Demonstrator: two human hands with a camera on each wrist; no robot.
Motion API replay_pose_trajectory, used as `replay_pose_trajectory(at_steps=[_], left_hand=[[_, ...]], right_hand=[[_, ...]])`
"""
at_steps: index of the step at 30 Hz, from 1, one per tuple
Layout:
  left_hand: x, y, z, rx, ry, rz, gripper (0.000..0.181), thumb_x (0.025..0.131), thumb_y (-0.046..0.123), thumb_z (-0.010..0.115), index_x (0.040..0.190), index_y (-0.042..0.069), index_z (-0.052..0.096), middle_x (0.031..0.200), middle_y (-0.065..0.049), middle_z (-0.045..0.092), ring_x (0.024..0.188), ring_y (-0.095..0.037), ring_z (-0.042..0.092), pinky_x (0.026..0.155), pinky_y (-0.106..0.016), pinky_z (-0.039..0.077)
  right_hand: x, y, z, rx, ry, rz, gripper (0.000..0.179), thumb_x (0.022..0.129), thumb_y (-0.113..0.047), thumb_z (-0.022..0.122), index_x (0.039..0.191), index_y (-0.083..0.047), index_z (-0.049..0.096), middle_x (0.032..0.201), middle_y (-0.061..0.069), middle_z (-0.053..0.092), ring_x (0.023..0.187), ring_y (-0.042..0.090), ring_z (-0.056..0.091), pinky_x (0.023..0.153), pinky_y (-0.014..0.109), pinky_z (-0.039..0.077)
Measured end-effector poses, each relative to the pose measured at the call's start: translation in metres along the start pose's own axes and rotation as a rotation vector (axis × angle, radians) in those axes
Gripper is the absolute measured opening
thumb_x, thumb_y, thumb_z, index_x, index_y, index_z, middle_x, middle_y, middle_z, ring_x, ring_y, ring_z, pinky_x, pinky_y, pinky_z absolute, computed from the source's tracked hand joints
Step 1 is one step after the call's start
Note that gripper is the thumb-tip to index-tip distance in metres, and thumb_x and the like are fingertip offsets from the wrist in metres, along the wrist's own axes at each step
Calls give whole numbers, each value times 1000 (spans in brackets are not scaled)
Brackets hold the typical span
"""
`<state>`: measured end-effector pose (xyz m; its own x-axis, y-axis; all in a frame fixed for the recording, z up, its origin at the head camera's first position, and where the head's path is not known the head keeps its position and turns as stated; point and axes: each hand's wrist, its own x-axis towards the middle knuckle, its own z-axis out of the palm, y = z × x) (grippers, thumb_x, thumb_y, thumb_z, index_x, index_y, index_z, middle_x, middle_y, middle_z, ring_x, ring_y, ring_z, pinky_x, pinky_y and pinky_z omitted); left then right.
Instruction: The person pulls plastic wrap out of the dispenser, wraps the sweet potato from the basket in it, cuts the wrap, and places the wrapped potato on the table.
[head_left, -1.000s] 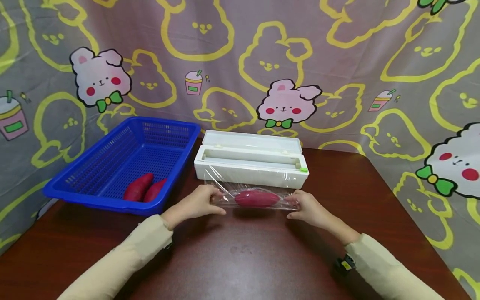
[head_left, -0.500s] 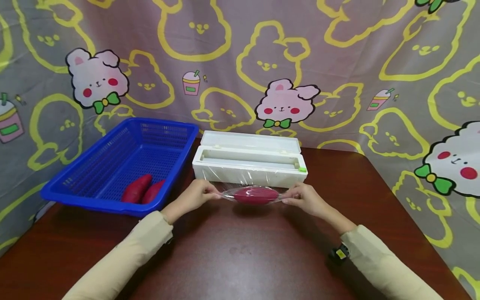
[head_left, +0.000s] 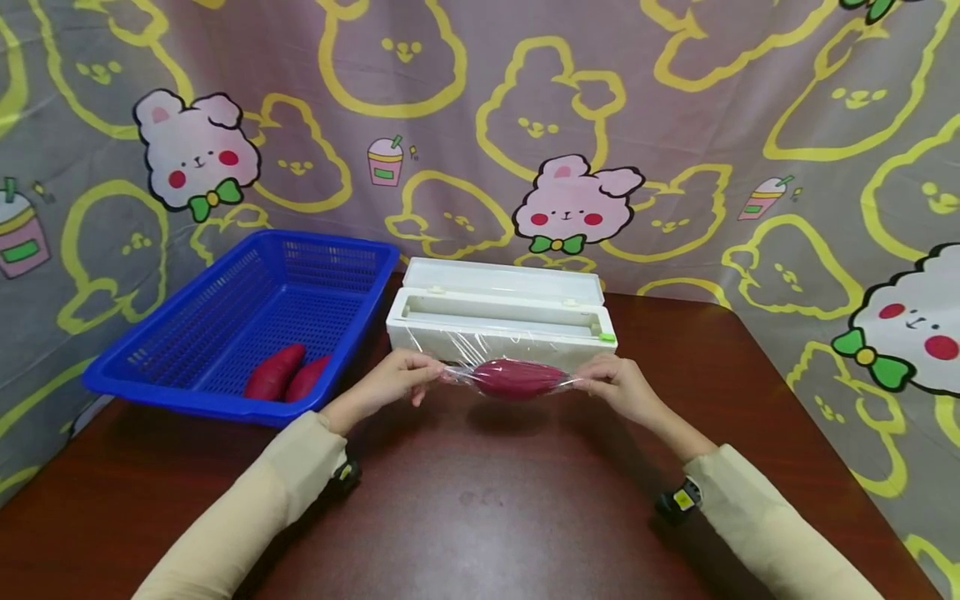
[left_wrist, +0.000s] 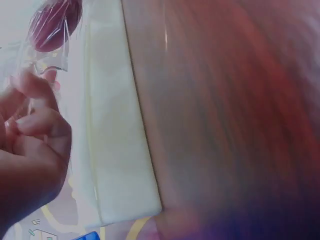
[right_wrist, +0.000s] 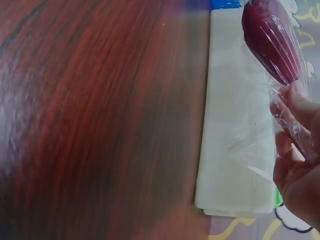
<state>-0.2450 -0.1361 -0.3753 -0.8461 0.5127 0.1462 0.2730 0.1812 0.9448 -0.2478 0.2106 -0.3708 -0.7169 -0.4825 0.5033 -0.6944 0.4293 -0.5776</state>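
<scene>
A purple-red sweet potato (head_left: pixel 517 378) wrapped in clear cling film (head_left: pixel 460 375) hangs above the table, a shadow beneath it. My left hand (head_left: pixel 399 379) pinches the gathered film at its left end. At the other end my right hand (head_left: pixel 621 388) pinches the bunched film between thumb and fingers. Close behind stands a white cling film dispenser box (head_left: pixel 408 337), its lid (head_left: pixel 502 277) tipped back. Creased film overlaps the box front in the head view. From the right wrist view, the sweet potato (right_wrist: pixel 270 42) shows tight, shiny film creases running toward the fingers.
On the left stands a blue plastic basket (head_left: pixel 213 406) with two sweet potatoes (head_left: pixel 275 374) in its near right corner. A green slider (head_left: pixel 607 337) sits at the box's right end. A patterned curtain (head_left: pixel 450 83) hangs behind the brown table (head_left: pixel 465 508).
Both hands have risen slightly and lifted the wrapped sweet potato toward the box. The film, spread flat between the hands at first, is now gathered narrow at both ends.
</scene>
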Motion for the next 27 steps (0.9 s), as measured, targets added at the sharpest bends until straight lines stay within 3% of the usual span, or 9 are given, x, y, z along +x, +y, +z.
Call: replay_pose_trajectory(at_steps=[3,8,12,16,18,21,24,27], left_hand=[[2,1,1,-86,10,-96,30,94,12,45,95,-14,59,77,-22,61,39,-8,43,39,-21,33],[6,2,5,-112,132,-171,29,94,16,45,94,-11,57,69,-11,64,36,-6,40,38,-19,31],[12,5,10,-97,167,-102,26,95,10,40,106,-10,52,65,-14,63,36,-6,40,37,-18,31],[15,8,12,-8,106,-5,29,96,8,36,121,-2,49,59,-13,53,40,-7,37,38,-19,29],[16,10,12,58,49,35,32,94,8,43,125,1,48,63,-8,51,45,-9,39,41,-20,30],[13,19,13,187,-19,102,45,84,7,60,126,-2,48,66,-4,48,52,-11,40,46,-21,32],[15,22,14,313,-24,139,56,74,5,71,125,-1,50,60,1,43,53,-9,40,48,-21,34],[21,21,15,420,23,130,52,73,8,72,122,1,54,56,5,38,50,-8,37,46,-21,33]], right_hand=[[-1,3,1,86,5,41,6,74,7,66,80,6,68,62,6,59,56,10,49,47,23,43],[-1,5,2,205,-26,45,24,84,0,59,107,3,63,65,5,61,52,19,51,43,29,44],[4,2,3,198,-55,7,31,88,0,49,118,-4,58,77,6,60,55,17,48,46,26,41],[6,-4,3,112,-100,84,33,88,1,46,119,-2,57,94,11,61,68,16,49,57,22,41],[7,-5,3,80,-130,110,33,86,-2,55,118,1,56,93,13,60,72,17,49,60,22,41],[11,-10,3,31,-164,92,41,77,-3,68,115,6,56,73,7,54,65,14,44,54,22,38],[17,-10,5,-11,-157,37,39,73,-1,71,110,8,58,68,5,53,59,12,41,50,23,35],[22,-10,5,-21,-140,42,31,76,-4,68,105,5,62,75,5,60,62,11,44,53,23,37]])
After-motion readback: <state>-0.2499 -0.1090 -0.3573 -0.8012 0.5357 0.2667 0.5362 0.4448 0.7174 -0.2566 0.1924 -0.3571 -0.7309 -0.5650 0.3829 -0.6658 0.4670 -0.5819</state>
